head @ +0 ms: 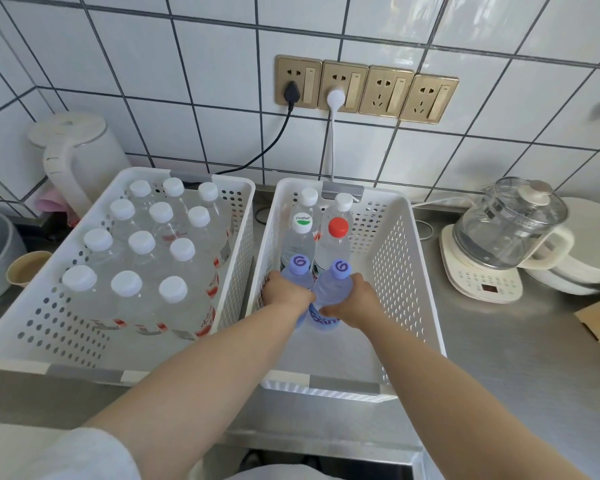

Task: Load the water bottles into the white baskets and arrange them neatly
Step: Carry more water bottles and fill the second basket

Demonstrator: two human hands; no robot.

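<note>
Your left hand (284,289) has its fingers wrapped around one purple-capped bottle (300,268), and your right hand (352,301) grips the other purple-capped bottle (333,282), both upright, side by side inside the right basket (409,271). Four more bottles stand behind them. The left basket (236,244) on the worktop (516,358) holds twelve white-capped bottles in rows.

Both forearms are bare down to the left hand (286,289) and the right hand (352,301), and a loose white fabric sleeve (66,452) covers the left upper arm.
</note>
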